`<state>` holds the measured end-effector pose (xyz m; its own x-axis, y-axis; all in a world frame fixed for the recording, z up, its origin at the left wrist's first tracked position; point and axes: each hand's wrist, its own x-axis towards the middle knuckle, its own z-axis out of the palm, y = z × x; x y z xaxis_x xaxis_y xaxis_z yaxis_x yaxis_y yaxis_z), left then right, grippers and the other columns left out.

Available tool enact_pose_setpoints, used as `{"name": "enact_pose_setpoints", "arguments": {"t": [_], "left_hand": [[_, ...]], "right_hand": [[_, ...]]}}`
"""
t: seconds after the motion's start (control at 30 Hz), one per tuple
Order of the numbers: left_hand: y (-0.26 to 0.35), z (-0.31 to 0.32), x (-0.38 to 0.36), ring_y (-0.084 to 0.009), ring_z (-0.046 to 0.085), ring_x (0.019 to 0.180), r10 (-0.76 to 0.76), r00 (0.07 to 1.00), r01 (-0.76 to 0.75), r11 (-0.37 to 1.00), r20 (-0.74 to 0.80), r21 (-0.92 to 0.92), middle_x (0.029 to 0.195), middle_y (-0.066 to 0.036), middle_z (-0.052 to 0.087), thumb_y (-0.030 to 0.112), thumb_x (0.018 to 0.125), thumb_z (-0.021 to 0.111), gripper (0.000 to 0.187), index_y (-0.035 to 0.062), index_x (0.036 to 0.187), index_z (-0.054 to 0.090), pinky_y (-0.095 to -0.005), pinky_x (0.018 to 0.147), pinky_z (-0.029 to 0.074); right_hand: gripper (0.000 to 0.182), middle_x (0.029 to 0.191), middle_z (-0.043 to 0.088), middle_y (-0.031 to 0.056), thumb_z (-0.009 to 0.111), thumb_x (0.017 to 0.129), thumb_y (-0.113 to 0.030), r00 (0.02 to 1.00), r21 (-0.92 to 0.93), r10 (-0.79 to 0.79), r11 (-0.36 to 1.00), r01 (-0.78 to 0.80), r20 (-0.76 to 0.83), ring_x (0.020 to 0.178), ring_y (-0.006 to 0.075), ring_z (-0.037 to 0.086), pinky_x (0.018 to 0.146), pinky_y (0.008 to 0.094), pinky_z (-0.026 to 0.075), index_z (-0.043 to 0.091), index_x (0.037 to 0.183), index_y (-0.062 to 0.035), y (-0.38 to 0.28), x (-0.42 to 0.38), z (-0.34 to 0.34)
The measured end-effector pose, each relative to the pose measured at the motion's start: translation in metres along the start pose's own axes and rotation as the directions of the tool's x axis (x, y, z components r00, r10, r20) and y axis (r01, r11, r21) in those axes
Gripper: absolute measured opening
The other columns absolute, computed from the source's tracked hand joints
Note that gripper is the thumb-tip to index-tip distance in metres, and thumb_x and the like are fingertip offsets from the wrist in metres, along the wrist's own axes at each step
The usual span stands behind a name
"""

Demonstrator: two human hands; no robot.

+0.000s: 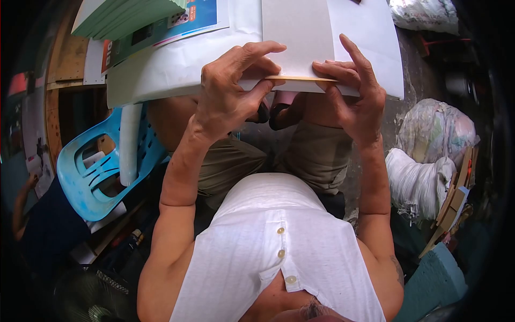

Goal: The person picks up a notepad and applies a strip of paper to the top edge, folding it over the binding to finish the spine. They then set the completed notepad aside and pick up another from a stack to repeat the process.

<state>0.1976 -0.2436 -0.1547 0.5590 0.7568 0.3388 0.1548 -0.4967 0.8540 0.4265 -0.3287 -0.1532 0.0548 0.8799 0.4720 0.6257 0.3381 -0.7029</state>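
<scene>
A flat grey sheet (298, 35) lies lengthwise on the white-covered work surface (166, 70), its near end reaching the front edge. Along that end runs a thin orange-tan edge (303, 79). My left hand (228, 88) pinches the left corner, thumb below and bent fingers above. At the right corner, my right hand (357, 88) has its thumb under the edge and fingers on top, with the index finger raised. Both hands are closed on the same end of the sheet.
Pale green sheets (129, 16) are stacked at the upper left over a blue printed sheet (201, 16). A light-blue plastic chair (75, 177) stands left, near another person's arm (20, 206). White bundles (418, 180) and wood strips (456, 198) lie to the right.
</scene>
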Motion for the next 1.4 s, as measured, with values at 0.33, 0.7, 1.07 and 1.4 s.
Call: {"name": "enact_pose_setpoints", "arguments": {"t": [0.33, 0.7, 1.07, 1.4], "left_hand": [[-0.011, -0.033, 0.013, -0.0242, 0.072, 0.108, 0.203, 0.957, -0.216, 0.975, 0.206, 0.042, 0.117, -0.009, 0.073, -0.005, 0.076, 0.081, 0.06, 0.0077, 0.133, 0.063, -0.0352, 0.098, 0.059], [-0.006, -0.041, 0.038, -0.0219, 0.068, 0.09, 0.253, 0.915, -0.326, 0.922, 0.314, 0.207, 0.094, -0.007, 0.072, 0.011, 0.082, 0.083, 0.014, 0.0046, 0.092, 0.074, -0.0343, 0.083, 0.055], [-0.005, -0.039, 0.046, -0.0201, 0.065, 0.09, 0.151, 0.93, -0.221, 0.958, 0.334, 0.182, 0.091, -0.005, 0.071, 0.013, 0.086, 0.08, 0.012, 0.0026, 0.084, 0.075, -0.0338, 0.083, 0.052], [-0.005, -0.039, 0.046, -0.0191, 0.065, 0.094, 0.09, 0.931, -0.167, 0.966, 0.353, 0.195, 0.094, -0.005, 0.07, 0.013, 0.086, 0.079, 0.011, 0.0027, 0.085, 0.076, -0.0342, 0.086, 0.055]], "right_hand": [[0.06, 0.124, 0.072, 0.0083, 0.079, 0.078, 0.002, 0.96, 0.177, 0.042, 0.98, -0.094, 0.278, 0.112, 0.0284, 0.071, 0.1, 0.0397, 0.057, 0.061, 0.134, -0.0081, 0.009, 0.011, -0.039], [0.018, 0.116, 0.071, 0.0083, 0.078, 0.078, 0.001, 0.851, -0.089, -0.265, 0.937, 0.339, 0.454, 0.1, 0.0288, 0.071, 0.088, 0.0396, 0.057, 0.065, 0.089, -0.0057, 0.009, 0.052, -0.048], [0.004, 0.114, 0.067, 0.0096, 0.071, 0.086, 0.001, 0.824, 0.008, -0.194, 0.975, 0.224, 0.533, 0.093, 0.0257, 0.067, 0.084, 0.0382, 0.056, 0.068, 0.087, -0.0013, 0.031, 0.065, -0.047], [0.012, 0.114, 0.064, 0.0119, 0.076, 0.084, -0.003, 0.82, 0.077, -0.184, 0.983, 0.17, 0.542, 0.102, 0.0273, 0.067, 0.089, 0.0359, 0.057, 0.066, 0.09, -0.0039, 0.035, 0.066, -0.049]]}}
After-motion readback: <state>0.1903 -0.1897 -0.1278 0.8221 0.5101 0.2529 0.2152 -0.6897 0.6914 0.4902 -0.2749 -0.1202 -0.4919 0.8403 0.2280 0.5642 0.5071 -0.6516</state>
